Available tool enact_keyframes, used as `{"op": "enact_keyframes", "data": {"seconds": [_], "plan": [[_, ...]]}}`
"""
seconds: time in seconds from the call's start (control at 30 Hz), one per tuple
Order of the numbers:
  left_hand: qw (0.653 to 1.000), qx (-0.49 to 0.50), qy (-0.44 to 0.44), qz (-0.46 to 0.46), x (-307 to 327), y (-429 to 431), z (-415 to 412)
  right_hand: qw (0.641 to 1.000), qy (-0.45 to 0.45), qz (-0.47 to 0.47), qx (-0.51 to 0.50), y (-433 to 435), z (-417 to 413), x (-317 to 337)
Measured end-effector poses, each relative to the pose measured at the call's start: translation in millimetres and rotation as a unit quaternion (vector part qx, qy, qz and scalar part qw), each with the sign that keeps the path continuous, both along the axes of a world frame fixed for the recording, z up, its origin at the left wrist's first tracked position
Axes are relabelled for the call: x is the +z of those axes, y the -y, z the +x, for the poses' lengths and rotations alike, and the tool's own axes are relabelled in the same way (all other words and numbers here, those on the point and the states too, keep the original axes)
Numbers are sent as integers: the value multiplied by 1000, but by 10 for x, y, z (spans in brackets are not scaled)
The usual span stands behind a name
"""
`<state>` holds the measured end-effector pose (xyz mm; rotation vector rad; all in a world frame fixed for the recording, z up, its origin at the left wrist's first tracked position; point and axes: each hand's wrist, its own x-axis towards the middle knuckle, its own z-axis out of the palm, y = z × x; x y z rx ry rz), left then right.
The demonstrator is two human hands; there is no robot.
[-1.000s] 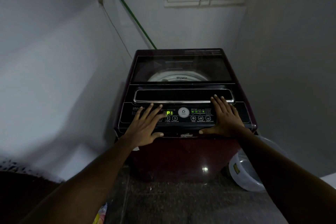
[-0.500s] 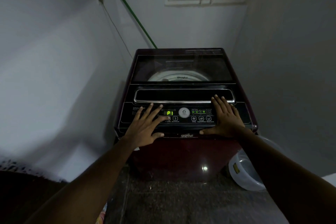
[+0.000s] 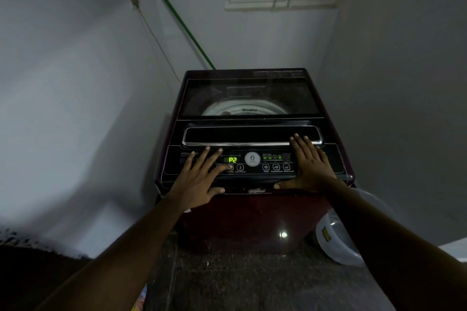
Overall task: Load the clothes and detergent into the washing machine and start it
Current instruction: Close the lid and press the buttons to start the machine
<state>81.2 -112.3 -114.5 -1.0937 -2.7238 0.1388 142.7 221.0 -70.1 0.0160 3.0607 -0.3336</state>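
1. My left grip [image 3: 199, 179]: fingers spread flat, holding nothing, on the control panel [image 3: 333, 161] of the washing machine [image 3: 252, 214]; forefinger tip on the Program button [image 3: 230, 167].
2. Display [image 3: 232, 160]: just right of that fingertip, reads P2.
3. My right grip [image 3: 309, 166]: flat, holding nothing, fingertips touching the lid handle [image 3: 240, 135]; lid down.
4. Pale basin [image 3: 338, 242]: on the floor, below and right of the right grip.
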Motion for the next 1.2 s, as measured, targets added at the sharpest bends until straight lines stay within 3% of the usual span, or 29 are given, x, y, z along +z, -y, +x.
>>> {"op": "enact_keyframes", "data": {"seconds": [1.2], "plan": [[999,11,12,-28,14,-20,3,1000,-10,-2,-6,12,22,16]]}}
